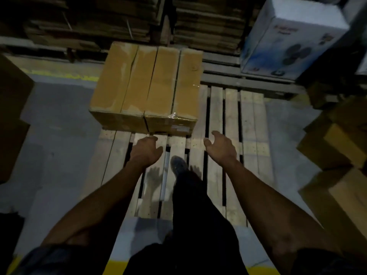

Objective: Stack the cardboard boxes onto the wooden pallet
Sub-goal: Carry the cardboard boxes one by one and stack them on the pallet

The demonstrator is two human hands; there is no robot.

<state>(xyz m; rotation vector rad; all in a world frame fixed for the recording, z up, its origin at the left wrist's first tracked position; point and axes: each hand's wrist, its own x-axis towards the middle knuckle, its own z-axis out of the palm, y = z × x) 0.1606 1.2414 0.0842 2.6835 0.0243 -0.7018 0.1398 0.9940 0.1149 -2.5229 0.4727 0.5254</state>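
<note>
On the wooden pallet's (pixel 217 120) far left corner, a block of cardboard boxes (pixel 146 84) sits.
Four boxes stand side by side, clear tape across the right one, the block overhanging the pallet's left edge. Left hand (pixel 146 149) and right hand (pixel 220 147) hover just short of the block, fingers loose, holding nothing; a shoe (pixel 178 165) rests on the slats between them.

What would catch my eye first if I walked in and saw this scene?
Probably the block of brown cardboard boxes on the far left part of the wooden pallet, brightly lit against the dim warehouse. Next, the person's two bare arms reaching toward it, left hand and right hand both open and empty, with one shoe stepping onto the slats.
</note>
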